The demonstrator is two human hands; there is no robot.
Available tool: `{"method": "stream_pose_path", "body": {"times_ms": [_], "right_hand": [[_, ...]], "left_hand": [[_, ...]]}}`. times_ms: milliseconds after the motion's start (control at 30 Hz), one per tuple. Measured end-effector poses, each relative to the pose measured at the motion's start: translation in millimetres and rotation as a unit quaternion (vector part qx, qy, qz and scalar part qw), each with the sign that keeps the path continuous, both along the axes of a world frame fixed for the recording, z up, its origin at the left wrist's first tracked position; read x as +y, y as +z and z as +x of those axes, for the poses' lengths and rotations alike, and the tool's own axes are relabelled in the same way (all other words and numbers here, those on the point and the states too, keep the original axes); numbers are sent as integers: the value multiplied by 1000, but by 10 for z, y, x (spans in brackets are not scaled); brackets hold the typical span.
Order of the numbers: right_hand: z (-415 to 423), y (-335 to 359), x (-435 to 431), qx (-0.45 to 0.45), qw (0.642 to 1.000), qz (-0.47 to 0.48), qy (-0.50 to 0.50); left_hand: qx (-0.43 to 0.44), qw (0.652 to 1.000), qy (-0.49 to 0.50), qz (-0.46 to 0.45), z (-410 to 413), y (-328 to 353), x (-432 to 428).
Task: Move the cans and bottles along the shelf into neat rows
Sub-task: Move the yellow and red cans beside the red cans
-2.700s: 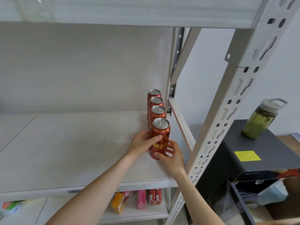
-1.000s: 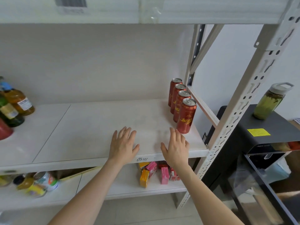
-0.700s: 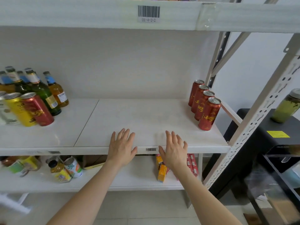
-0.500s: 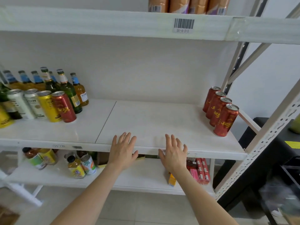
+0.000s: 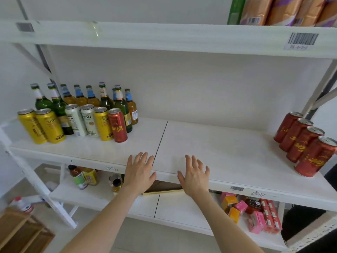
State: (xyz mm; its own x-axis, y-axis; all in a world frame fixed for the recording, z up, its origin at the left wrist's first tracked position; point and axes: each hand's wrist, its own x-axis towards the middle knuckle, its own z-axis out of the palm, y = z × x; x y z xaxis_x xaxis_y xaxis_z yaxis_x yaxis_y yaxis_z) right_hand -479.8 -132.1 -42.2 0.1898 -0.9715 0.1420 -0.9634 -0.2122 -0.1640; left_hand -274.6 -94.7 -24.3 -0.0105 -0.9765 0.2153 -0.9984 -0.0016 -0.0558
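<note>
Four red cans (image 5: 300, 143) now sit rowed and released; our left hand (image 5: 139, 172) and right hand (image 5: 195, 175), fingers (image 5: 189, 163) spread empty, face the unsorted cluster (image 5: 87, 117).

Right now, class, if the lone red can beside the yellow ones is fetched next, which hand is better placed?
The left hand, probably: open at the shelf edge, it is nearer the red can, with bare shelf between. The right hand, also open, is farther right.
</note>
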Motion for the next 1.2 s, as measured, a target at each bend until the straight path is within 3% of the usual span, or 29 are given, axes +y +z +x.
{"method": "stream_pose_path", "body": {"times_ms": [767,1200], "right_hand": [[3161,85,258,6,1000,0,4],[4739,83,-25,-3,1000,-6,26]], "left_hand": [[-9,1000,10,18,3185,-40,299],[1,998,60,6,4802,-68,241]]}}
